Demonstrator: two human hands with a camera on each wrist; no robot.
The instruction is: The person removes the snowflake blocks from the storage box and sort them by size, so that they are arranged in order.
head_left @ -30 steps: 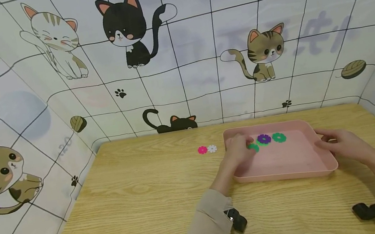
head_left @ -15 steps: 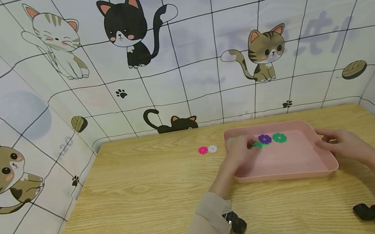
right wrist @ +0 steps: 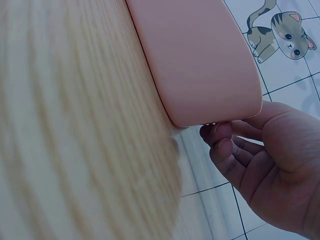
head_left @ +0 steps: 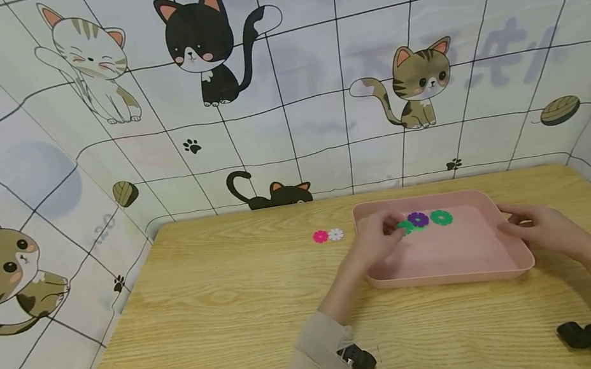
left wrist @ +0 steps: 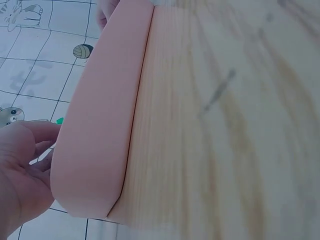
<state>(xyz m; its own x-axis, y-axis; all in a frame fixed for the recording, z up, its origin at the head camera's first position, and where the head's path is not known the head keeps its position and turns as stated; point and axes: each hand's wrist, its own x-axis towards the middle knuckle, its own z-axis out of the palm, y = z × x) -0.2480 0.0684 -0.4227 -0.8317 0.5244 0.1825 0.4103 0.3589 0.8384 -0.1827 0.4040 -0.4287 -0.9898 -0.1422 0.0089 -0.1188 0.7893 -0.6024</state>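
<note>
A shallow pink tray (head_left: 452, 256) sits on the wooden table, holding several flower-shaped plastic discs. My left hand (head_left: 376, 239) reaches into its left part, thumb and forefinger pinching a green flower-shaped disc (head_left: 406, 228). Just right of the fingertips, a purple disc (head_left: 418, 219) overlaps another green one, and a separate green disc (head_left: 441, 217) lies farther right. My right hand (head_left: 546, 228) grips the tray's right wall; in the right wrist view its fingers curl against the outside of the pink wall (right wrist: 210, 65). From the left wrist, the tray's front wall (left wrist: 100, 115) hides most of the discs.
Left of the tray, a pink disc (head_left: 320, 236) and a white disc (head_left: 336, 235) lie side by side on the table (head_left: 225, 325). A wall covering with cartoon cats (head_left: 308, 79) rises behind and beside the table.
My left hand has shifted slightly within the tray, and the green disc at its fingertips has moved a little right, closer to the purple one. My right hand keeps its place.
</note>
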